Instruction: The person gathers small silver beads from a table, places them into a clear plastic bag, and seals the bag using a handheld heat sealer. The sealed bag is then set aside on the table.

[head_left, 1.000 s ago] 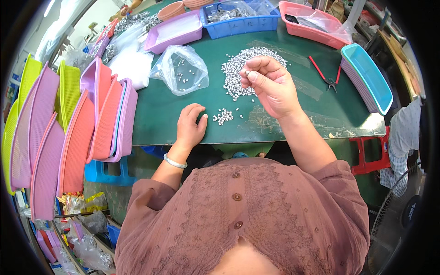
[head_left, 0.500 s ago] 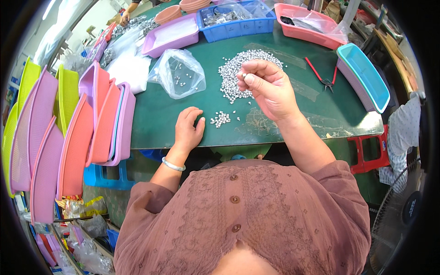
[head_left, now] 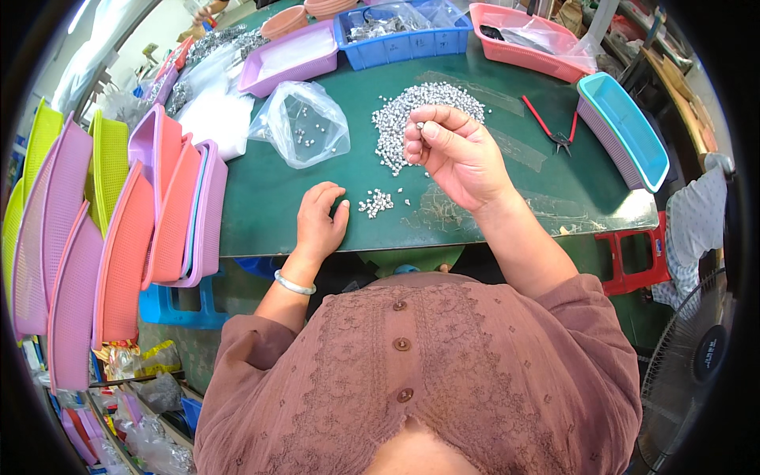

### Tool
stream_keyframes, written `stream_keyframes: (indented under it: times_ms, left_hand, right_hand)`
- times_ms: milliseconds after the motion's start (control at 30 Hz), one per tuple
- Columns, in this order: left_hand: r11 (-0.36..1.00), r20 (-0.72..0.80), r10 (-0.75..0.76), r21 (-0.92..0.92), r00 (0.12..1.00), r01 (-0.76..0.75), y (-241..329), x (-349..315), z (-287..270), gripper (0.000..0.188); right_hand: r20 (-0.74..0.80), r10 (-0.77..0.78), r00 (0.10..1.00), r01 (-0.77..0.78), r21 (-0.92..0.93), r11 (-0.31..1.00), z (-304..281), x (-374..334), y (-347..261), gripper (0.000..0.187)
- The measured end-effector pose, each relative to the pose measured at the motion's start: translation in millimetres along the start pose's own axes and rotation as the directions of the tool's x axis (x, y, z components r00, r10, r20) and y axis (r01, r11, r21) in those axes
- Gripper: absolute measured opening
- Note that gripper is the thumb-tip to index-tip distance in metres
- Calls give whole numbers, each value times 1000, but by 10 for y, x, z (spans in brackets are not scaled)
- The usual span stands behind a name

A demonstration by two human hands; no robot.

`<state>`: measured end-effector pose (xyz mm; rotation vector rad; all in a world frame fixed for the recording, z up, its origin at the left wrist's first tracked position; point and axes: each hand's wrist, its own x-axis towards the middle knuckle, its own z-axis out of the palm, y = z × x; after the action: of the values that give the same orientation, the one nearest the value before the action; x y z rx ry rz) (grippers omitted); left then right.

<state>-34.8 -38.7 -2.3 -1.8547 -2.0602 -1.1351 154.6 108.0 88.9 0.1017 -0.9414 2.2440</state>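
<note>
My right hand (head_left: 460,154) is raised over the table, pinching a small silver metal piece (head_left: 420,125) between thumb and fingertips. Behind it spreads a large heap of similar silver pieces (head_left: 390,131), partly covered by the hand. My left hand (head_left: 322,219) lies on the green tabletop (head_left: 265,207) near its front edge, fingers relaxed, thumb apart, with nothing visible in it. Just to the right of that hand is a small group of silver pieces (head_left: 375,203), with a couple lying loose beside it. A clear plastic bag (head_left: 328,119) with several silver pieces inside sits beyond the left hand.
Red-handled pliers (head_left: 560,141) lie at the right, before a turquoise basket (head_left: 625,119). A purple tray (head_left: 288,70), a blue bin (head_left: 404,49) and a pink tray (head_left: 529,57) line the back. Stacked coloured baskets (head_left: 119,237) crowd the left. Another person's hand (head_left: 207,11) shows far left.
The right hand's fingers have curled slightly around the small piece. My left hand stays in place. The whole view has shifted a little, and the other person's hand has moved up.
</note>
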Motion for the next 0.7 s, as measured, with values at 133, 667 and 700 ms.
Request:
stream_keyframes:
  times_ms: [133, 667, 700]
  left_hand:
    - [1000, -4, 6, 0, 1000, -6, -2, 2, -1, 19]
    - [1000, -12, -7, -18, 1000, 7, 29, 5, 18, 17]
    - [1000, -8, -10, -11, 1000, 10, 21, 3, 8, 17]
  right_hand:
    - [-6, 17, 1000, -16, 15, 1000, 13, -3, 15, 15]
    - [-65, -47, 997, 42, -80, 996, 76, 0, -6, 11]
    - [-56, -50, 997, 46, -79, 996, 85, 12, 0, 10]
